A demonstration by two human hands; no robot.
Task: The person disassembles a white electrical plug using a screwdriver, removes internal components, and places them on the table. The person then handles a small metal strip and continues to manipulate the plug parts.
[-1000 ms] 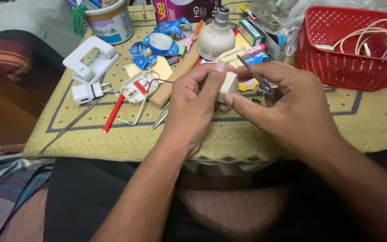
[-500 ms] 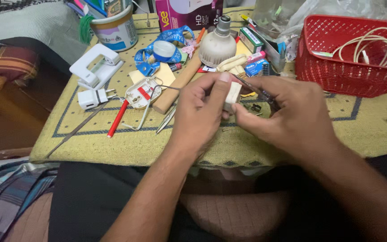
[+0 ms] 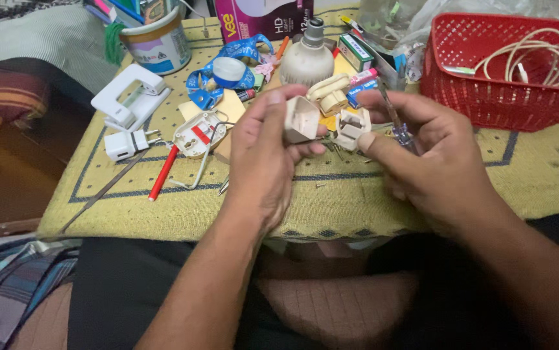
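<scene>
A cream plug cover [image 3: 301,119] was pinched between thumb and fingers of the left hand [image 3: 263,162]. The matching plug base [image 3: 351,128] was gripped by the right hand [image 3: 432,155], with a thin screwdriver [image 3: 393,120] also held in that hand. Both halves were held apart, just above the yellow counter [image 3: 538,168]. A bulb [image 3: 307,59] lay just behind; a red basket [image 3: 487,97] stood to the right.

Single head-worn camera looking steeply down, facing forward over lap, sitting close above hands [image 3: 351,155], taking in cluttered table [image 3: 538,168] beyond.
</scene>
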